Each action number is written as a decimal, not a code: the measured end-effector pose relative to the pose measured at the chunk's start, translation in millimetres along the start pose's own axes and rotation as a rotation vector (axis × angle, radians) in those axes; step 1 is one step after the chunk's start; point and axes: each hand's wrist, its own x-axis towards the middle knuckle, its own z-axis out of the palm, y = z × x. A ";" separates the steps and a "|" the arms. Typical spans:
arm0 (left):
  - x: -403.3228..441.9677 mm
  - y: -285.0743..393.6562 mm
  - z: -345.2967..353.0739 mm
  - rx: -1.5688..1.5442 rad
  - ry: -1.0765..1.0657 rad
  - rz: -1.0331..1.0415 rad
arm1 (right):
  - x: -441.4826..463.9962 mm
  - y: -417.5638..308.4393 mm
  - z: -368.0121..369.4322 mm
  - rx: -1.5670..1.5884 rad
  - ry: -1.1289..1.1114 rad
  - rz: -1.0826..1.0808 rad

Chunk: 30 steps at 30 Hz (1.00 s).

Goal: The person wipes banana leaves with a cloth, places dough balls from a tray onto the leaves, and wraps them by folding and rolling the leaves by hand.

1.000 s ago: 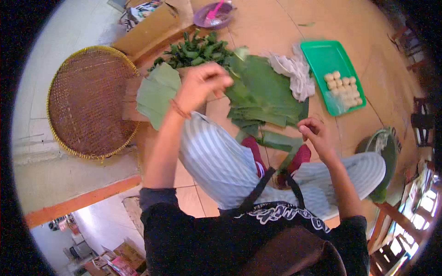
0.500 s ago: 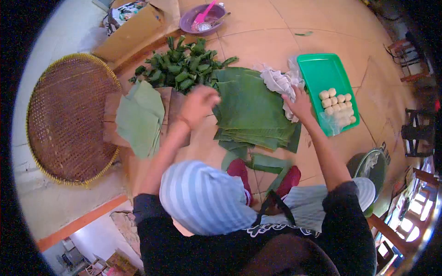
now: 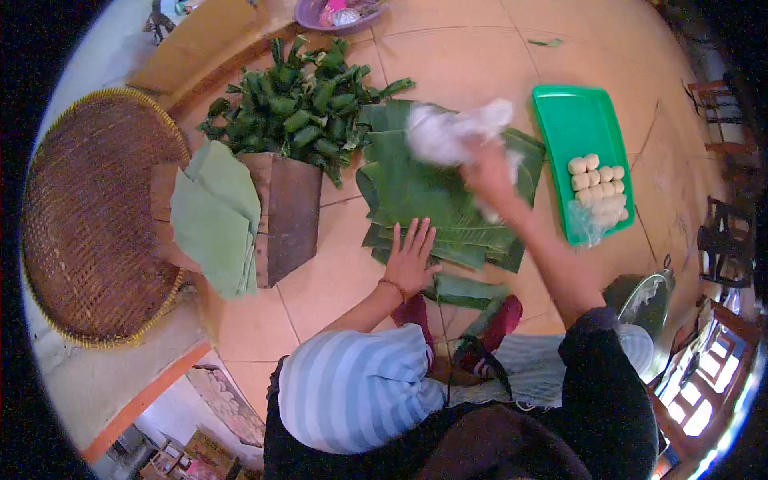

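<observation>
A stack of flat banana leaves [image 3: 424,188] lies on the floor in front of me. My left hand [image 3: 411,260] rests on its near edge with the fingers spread. My right hand [image 3: 488,172] grips a white cloth [image 3: 452,136], blurred by motion, over the upper part of the stack; some of its fingers are hidden. Left of the stack, cut leaf pieces [image 3: 216,220] lie on a brown wooden block [image 3: 292,216]. Beyond them is a heap of folded green leaf bundles [image 3: 300,108].
A green tray [image 3: 572,124] holds pale dough balls [image 3: 596,180] and a clear plastic bag. To the left leans a round woven basket [image 3: 96,216]. A purple basin [image 3: 352,24] stands at the back, a bucket [image 3: 644,300] at right. Leaf strips [image 3: 468,290] lie near my feet.
My left hand has moved from beside the leaf bundles down onto the stack's near edge. My right hand has carried the cloth leftward across the leaves. The view has shifted slightly.
</observation>
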 end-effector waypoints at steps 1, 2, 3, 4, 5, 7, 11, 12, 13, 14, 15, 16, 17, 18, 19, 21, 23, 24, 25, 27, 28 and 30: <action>0.8 0.0 7.4 -0.101 -0.123 -0.051 | -12.6 -33.5 6.7 0.081 -0.193 -0.059; 2.9 -3.1 19.9 -0.196 -0.244 -0.099 | -39.3 -43.0 49.2 0.074 -0.292 -0.161; 6.4 -7.6 35.6 -0.289 -0.363 -0.148 | -66.7 -54.0 87.8 0.157 -0.281 -0.289; -0.1 -15.0 70.5 -0.476 -0.428 -0.069 | -84.0 -69.3 88.2 0.075 -0.283 -0.430; 0.4 -12.9 64.2 -0.424 -0.373 -0.090 | -84.0 -60.5 93.7 0.087 -0.287 -0.396; 3.6 -6.9 30.8 -0.314 -0.268 -0.135 | -63.3 -33.0 99.8 0.044 -0.297 -0.270; 9.4 -2.0 3.6 -0.102 -0.098 -0.052 | 16.8 46.5 73.6 -0.237 -0.044 0.002; 10.0 -2.1 3.8 -0.133 -0.077 -0.046 | 20.8 52.5 66.5 -0.242 -0.054 0.051; 11.4 -1.9 3.9 -0.125 -0.075 -0.056 | 25.1 58.0 59.8 -0.254 -0.059 0.099; 10.2 1.1 4.4 -0.121 -0.073 -0.068 | 11.6 53.4 57.9 -0.215 -0.070 0.060; 11.2 3.2 5.7 -0.122 -0.071 -0.081 | -12.6 38.2 54.3 -0.178 -0.085 0.019; 13.9 3.2 4.3 -0.123 -0.104 -0.081 | -47.2 22.1 50.9 -0.164 -0.186 -0.054; 13.9 2.3 1.4 -0.125 -0.144 -0.084 | -64.9 21.8 51.6 -0.147 -0.246 -0.055; 11.5 1.5 1.3 -0.125 -0.193 -0.086 | -83.1 22.2 53.1 -0.129 -0.305 -0.055; 11.7 0.5 3.3 -0.115 -0.132 -0.074 | -95.6 37.9 52.0 -0.112 -0.315 0.013; 11.5 -1.0 3.9 -0.091 -0.012 -0.044 | -107.2 83.9 53.5 -0.114 -0.198 0.133; 24.5 -3.8 -0.1 -0.129 -0.159 -0.071 | -75.8 113.6 29.3 -0.217 -0.011 0.200; 38.8 -8.9 -4.9 -0.183 -0.269 -0.093 | -63.4 127.7 21.3 -0.297 0.074 0.211; 49.5 -13.9 -7.9 -0.242 -0.384 -0.118 | -53.9 142.2 16.6 -0.320 0.030 0.235; 61.8 -28.8 -12.0 -0.078 -0.100 0.066 | -37.5 165.0 13.2 -0.359 -0.067 0.273; 65.4 -34.8 -11.6 0.007 0.038 0.148 | -30.1 165.3 3.9 -0.246 -0.073 0.290; 70.3 -41.3 -7.4 0.028 0.063 0.222 | -26.5 139.1 -18.8 0.176 0.031 0.564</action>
